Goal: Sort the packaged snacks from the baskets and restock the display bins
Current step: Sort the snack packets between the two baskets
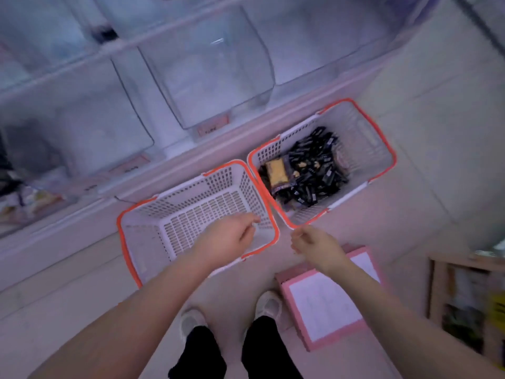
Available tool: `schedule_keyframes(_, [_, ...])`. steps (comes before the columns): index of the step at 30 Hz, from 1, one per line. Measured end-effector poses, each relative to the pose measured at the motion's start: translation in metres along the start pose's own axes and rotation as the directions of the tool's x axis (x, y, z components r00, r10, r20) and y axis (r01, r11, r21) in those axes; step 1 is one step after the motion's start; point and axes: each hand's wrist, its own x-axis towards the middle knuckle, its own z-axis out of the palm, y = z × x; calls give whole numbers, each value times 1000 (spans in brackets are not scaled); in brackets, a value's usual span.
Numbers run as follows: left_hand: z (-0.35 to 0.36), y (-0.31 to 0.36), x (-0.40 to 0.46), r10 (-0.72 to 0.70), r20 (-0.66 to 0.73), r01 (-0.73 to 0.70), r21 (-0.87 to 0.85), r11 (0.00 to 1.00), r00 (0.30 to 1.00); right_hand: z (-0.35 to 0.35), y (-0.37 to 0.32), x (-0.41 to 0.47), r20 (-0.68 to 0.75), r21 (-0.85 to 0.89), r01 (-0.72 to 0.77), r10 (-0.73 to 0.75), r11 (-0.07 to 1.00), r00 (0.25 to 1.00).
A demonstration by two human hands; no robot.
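1. Pale tiled floor (410, 110) runs along a white shelf unit of clear plastic display bins (210, 69)
2. Two white perforated baskets with orange rims stand side by side, touching: the left basket (153, 228) shows only its bare bottom, the right basket (363, 149) holds dark packaged snacks (311, 170)
3. Left hand (229, 237) hangs over the left basket, fingers loosely curled, gripping nothing
4. Right hand (317, 247) hovers near the baskets' meeting corner, loosely curled, holding nothing
5. A pink box with white paper (325, 305) lies by the shoes (269, 306)
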Motion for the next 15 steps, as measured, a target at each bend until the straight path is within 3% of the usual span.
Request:
schedule_keyframes(3, [-53, 57, -1, 101, -103, -100, 7, 995, 990, -60, -23, -46, -96, 2, 57, -57, 998, 994])
schedule_keyframes(8, [-110, 99, 0, 199, -99, -191, 80, 978, 975, -118, -48, -79, -223, 50, 134, -119, 990, 967])
schedule_keyframes(12, [-128, 92, 18, 146, -132, -143, 33, 989, 981, -127, -57, -53, -272, 49, 109, -92, 993, 958])
schedule_keyframes(15, [-116, 75, 46, 124, -22, -122, 62, 991, 992, -126, -55, -19, -287, 48, 96, -78, 994, 955])
